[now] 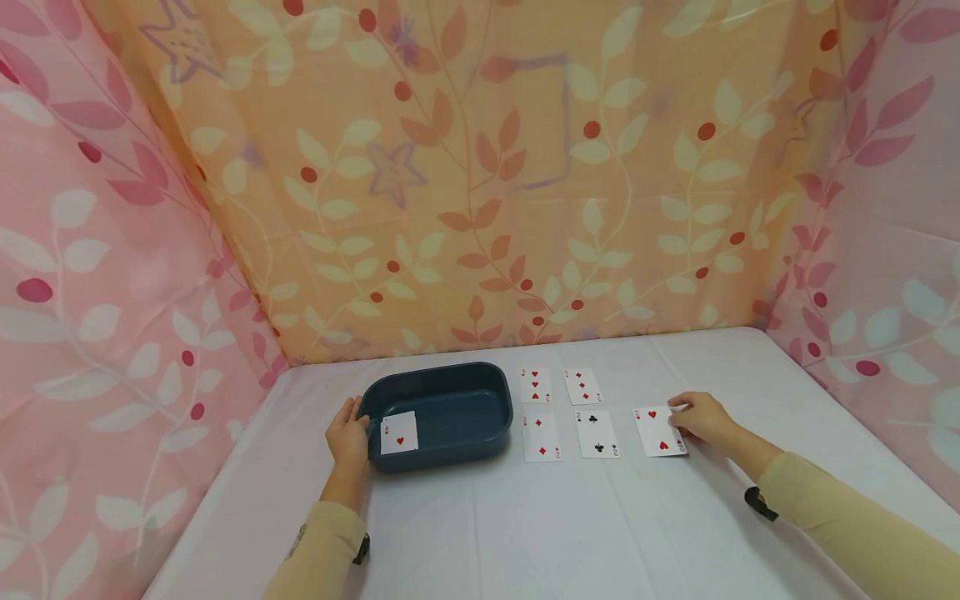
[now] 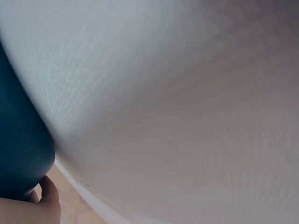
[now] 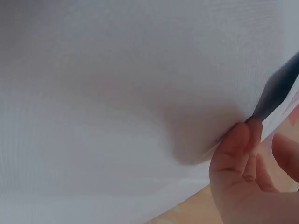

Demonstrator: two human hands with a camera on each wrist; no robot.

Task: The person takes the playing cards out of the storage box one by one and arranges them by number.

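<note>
A dark blue rectangular tray (image 1: 442, 457) sits on the table, and my left hand (image 1: 347, 435) grips its left end, thumb at the rim. Inside, at that end, lies a card with a red heart (image 1: 399, 433), apparently an ace. My right hand (image 1: 703, 419) pinches the right edge of the two of hearts (image 1: 654, 433), at the right of the cards. Close up, the right fingers (image 3: 229, 144) meet at a thin card edge near the cloth. Left of that card lie the two of clubs (image 1: 597, 435) and two of diamonds (image 1: 540, 439), face up.
Behind the twos lie the three of hearts (image 1: 535, 387) and three of diamonds (image 1: 582, 388). A white cloth (image 1: 570, 525) covers the table. Patterned fabric walls (image 1: 480, 192) enclose the back and both sides.
</note>
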